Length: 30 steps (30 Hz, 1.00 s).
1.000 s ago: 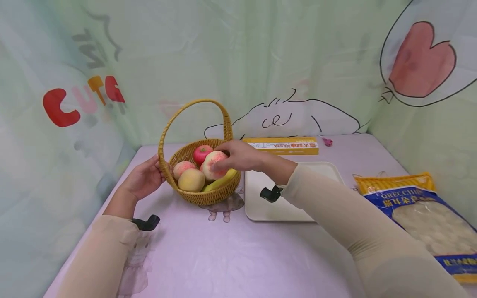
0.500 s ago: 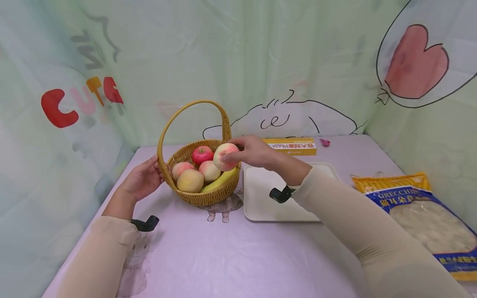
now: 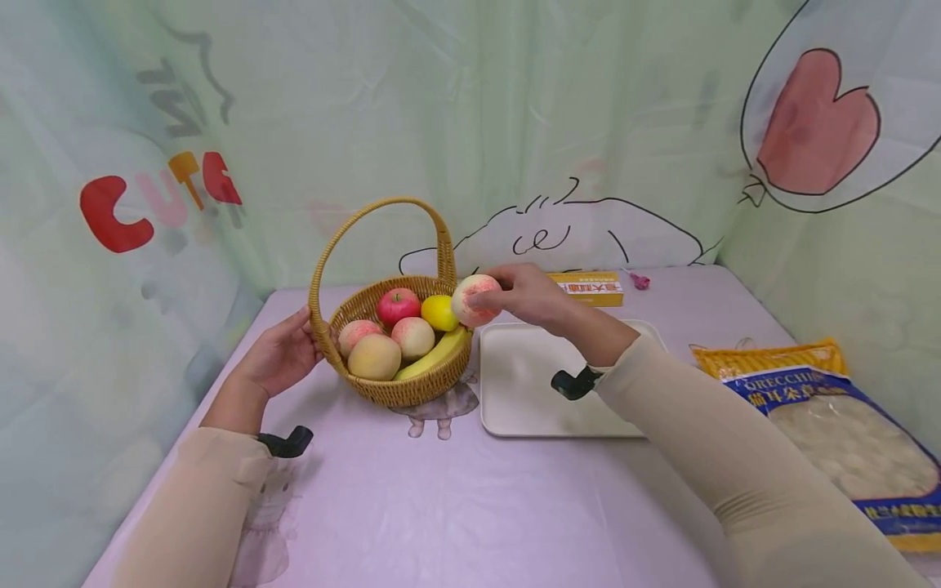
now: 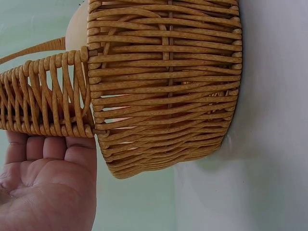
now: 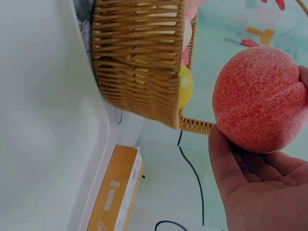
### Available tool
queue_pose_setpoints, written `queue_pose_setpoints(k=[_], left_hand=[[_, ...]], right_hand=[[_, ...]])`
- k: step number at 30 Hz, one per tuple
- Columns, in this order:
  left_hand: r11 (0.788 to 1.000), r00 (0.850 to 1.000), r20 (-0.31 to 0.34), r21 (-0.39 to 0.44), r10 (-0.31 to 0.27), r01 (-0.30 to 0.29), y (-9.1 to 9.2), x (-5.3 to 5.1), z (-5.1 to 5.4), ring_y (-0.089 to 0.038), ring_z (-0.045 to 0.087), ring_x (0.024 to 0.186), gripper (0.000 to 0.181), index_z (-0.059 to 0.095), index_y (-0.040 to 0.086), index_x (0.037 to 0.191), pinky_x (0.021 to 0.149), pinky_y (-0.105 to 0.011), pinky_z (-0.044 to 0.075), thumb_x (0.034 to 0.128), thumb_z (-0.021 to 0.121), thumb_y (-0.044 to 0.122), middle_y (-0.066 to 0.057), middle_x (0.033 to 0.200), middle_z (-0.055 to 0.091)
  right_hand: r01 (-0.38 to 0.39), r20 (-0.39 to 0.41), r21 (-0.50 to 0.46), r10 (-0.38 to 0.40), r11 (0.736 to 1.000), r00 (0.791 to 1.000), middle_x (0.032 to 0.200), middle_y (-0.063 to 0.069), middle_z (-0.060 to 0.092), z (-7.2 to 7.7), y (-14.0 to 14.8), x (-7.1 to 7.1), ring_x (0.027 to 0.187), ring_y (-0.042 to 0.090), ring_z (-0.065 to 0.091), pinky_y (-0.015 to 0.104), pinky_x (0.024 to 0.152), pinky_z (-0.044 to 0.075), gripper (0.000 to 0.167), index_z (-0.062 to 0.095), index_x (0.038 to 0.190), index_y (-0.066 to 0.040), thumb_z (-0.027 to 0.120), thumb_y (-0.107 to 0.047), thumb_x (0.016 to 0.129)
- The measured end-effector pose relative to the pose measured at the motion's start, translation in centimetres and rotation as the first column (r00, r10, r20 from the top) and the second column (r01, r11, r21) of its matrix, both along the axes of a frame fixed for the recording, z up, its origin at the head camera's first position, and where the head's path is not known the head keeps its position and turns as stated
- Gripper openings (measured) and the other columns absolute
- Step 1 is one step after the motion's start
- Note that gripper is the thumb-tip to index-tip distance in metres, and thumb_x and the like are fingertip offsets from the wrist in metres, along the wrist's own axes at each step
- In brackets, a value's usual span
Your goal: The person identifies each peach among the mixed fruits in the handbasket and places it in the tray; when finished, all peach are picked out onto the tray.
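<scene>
Between the thumb and fingers of my right hand (image 3: 542, 300) is a pink-and-cream peach (image 3: 470, 299), raised just past the right rim of the wicker basket (image 3: 412, 394). The right wrist view shows this peach (image 5: 257, 98) from its red side. My left hand (image 3: 283, 357) holds the base of the basket's handle on the left; in the left wrist view its fingers (image 4: 54, 148) pass behind the woven handle, so the tips are hidden. Inside the basket lie a red apple (image 3: 399, 305), a yellow lemon-like fruit (image 3: 439, 313), several more peaches (image 3: 375, 358) and a banana (image 3: 435, 356).
A white tray (image 3: 544, 400) lies right of the basket, partly under the right forearm. Behind it is an orange pasta box (image 3: 591, 287), with a small pink flower (image 3: 639, 282) beside it. A pasta bag (image 3: 831, 433) lies at the far right. Curtains surround the table (image 3: 441, 506).
My right hand has lifted the peach from among the fruit and carried it right, over the basket's rim. The yellow fruit has come into sight. My left hand stays at the handle.
</scene>
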<state>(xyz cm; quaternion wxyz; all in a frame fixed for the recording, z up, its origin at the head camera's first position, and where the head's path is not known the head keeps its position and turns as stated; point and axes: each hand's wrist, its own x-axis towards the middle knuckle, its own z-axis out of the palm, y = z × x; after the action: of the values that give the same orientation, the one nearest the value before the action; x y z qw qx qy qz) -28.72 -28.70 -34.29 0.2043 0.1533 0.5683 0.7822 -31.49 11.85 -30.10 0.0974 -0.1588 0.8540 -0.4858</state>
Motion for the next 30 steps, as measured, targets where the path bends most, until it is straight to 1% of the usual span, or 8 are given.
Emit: queue_pose_setpoints(k=[2, 4, 9, 12, 17, 20, 24, 30], left_hand=[[1.0, 1.0, -0.004, 0.005, -0.003, 0.003, -0.1, 0.0, 0.0, -0.015, 0.066, 0.097, 0.036, 0.068, 0.02, 0.104, 0.093, -0.027, 0.049, 0.1129, 0.038, 0.037, 0.001, 0.097, 0.073], [1.0, 1.0, -0.011, 0.024, -0.019, 0.019, -0.1, -0.1, -0.1, -0.015, 0.066, 0.097, 0.038, 0.069, 0.018, 0.104, 0.093, -0.028, 0.049, 0.1136, 0.036, 0.036, 0.0, 0.098, 0.073], [0.997, 0.998, -0.022, 0.057, -0.053, 0.054, -0.1, -0.2, -0.2, -0.016, 0.068, 0.097, 0.045, 0.07, 0.015, 0.104, 0.093, -0.028, 0.05, 0.115, 0.03, 0.032, -0.001, 0.098, 0.075], [0.997, 0.998, -0.019, 0.059, -0.057, 0.058, -0.1, -0.1, -0.3, -0.016, 0.068, 0.097, 0.044, 0.07, 0.016, 0.104, 0.093, -0.028, 0.05, 0.1148, 0.031, 0.033, -0.001, 0.099, 0.075], [0.997, 0.998, -0.027, 0.053, -0.058, 0.059, -0.2, -0.1, -0.5, -0.015, 0.067, 0.097, 0.043, 0.07, 0.016, 0.104, 0.093, -0.027, 0.049, 0.1145, 0.032, 0.034, 0.0, 0.099, 0.075], [0.997, 0.998, -0.028, 0.056, -0.056, 0.057, -0.2, -0.1, -0.4, -0.016, 0.067, 0.097, 0.043, 0.07, 0.015, 0.104, 0.093, -0.027, 0.049, 0.1143, 0.033, 0.034, -0.001, 0.099, 0.074], [0.998, 0.999, -0.013, 0.051, -0.039, 0.04, -0.1, -0.1, -0.2, -0.017, 0.066, 0.097, 0.041, 0.07, 0.015, 0.103, 0.093, -0.027, 0.049, 0.1138, 0.036, 0.035, -0.002, 0.099, 0.073], [0.999, 1.0, 0.003, 0.032, -0.024, 0.024, 0.0, -0.1, 0.0, -0.016, 0.065, 0.098, 0.039, 0.07, 0.017, 0.102, 0.093, -0.027, 0.049, 0.1133, 0.037, 0.036, -0.001, 0.098, 0.073]], right_hand=[[0.024, 0.017, -0.015, -0.023, 1.0, 1.0, 0.122, 0.009, 0.07, -0.3, 0.5, -0.2, 0.111, 0.027, 0.06, 0.041, 0.101, 0.05, 0.049, 0.066, 0.135, -0.011, 0.076, -0.037, 0.094], [0.048, 0.035, -0.021, -0.048, 0.999, 0.998, 0.123, 0.009, 0.07, -0.6, 1.0, -0.5, 0.112, 0.028, 0.059, 0.041, 0.102, 0.049, 0.049, 0.066, 0.135, -0.011, 0.076, -0.037, 0.095], [0.101, 0.07, -0.004, -0.101, 0.995, 0.992, 0.123, 0.011, 0.069, -1.9, 2.2, -1.5, 0.112, 0.028, 0.058, 0.041, 0.101, 0.048, 0.047, 0.067, 0.134, -0.011, 0.074, -0.038, 0.096], [0.128, 0.102, 0.003, -0.127, 0.992, 0.987, 0.122, 0.012, 0.068, -2.7, 2.8, -1.9, 0.111, 0.029, 0.058, 0.041, 0.101, 0.048, 0.049, 0.067, 0.132, -0.008, 0.074, -0.04, 0.096], [0.158, 0.155, 0.034, -0.162, 0.987, 0.975, 0.118, 0.012, 0.067, -4.0, 3.4, -2.4, 0.109, 0.028, 0.057, 0.048, 0.107, 0.046, 0.049, 0.067, 0.127, -0.004, 0.074, -0.041, 0.095], [0.163, 0.158, 0.06, -0.17, 0.985, 0.973, 0.112, 0.01, 0.066, -4.7, 3.5, -2.6, 0.107, 0.028, 0.057, 0.051, 0.108, 0.045, 0.046, 0.069, 0.123, -0.003, 0.074, -0.039, 0.095], [0.15, 0.141, 0.072, -0.159, 0.986, 0.977, 0.101, 0.007, 0.066, -5.6, 3.5, -2.8, 0.103, 0.027, 0.056, 0.047, 0.101, 0.048, 0.042, 0.072, 0.116, -0.001, 0.075, -0.037, 0.094], [0.111, 0.127, 0.112, -0.124, 0.988, 0.984, 0.101, 0.006, 0.064, -6.9, 3.0, -2.6, 0.104, 0.026, 0.056, 0.039, 0.092, 0.048, 0.042, 0.072, 0.118, -0.006, 0.076, -0.039, 0.093]])
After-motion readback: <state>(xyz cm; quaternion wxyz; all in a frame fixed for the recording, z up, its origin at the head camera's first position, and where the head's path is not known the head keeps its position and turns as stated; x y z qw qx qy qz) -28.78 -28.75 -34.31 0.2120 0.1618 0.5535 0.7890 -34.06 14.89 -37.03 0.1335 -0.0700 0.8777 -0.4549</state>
